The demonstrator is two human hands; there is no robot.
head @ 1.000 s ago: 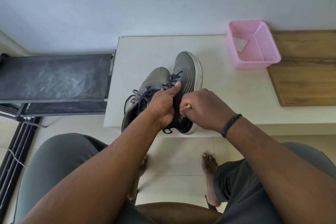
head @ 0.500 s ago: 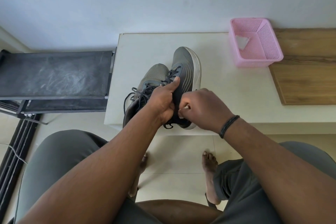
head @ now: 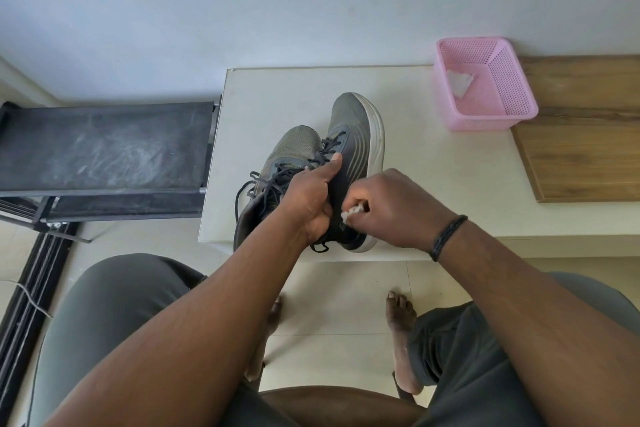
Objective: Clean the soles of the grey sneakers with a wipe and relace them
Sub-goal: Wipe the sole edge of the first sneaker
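While the left hand (head: 308,198) grips the right grey sneaker (head: 349,163) around its laced upper, thumb stretched along the dark laces (head: 273,180), the right hand (head: 388,208) pinches a crumpled white wipe (head: 351,213) against that shoe's side. Both sneakers stand near the table's (head: 433,184) front edge, toward its left corner; the left sneaker (head: 294,149) touches its partner. A pink basket (head: 519,97) holding a white scrap sits at the back edge.

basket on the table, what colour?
Pink, perforated plastic basket; clearest in the head view.
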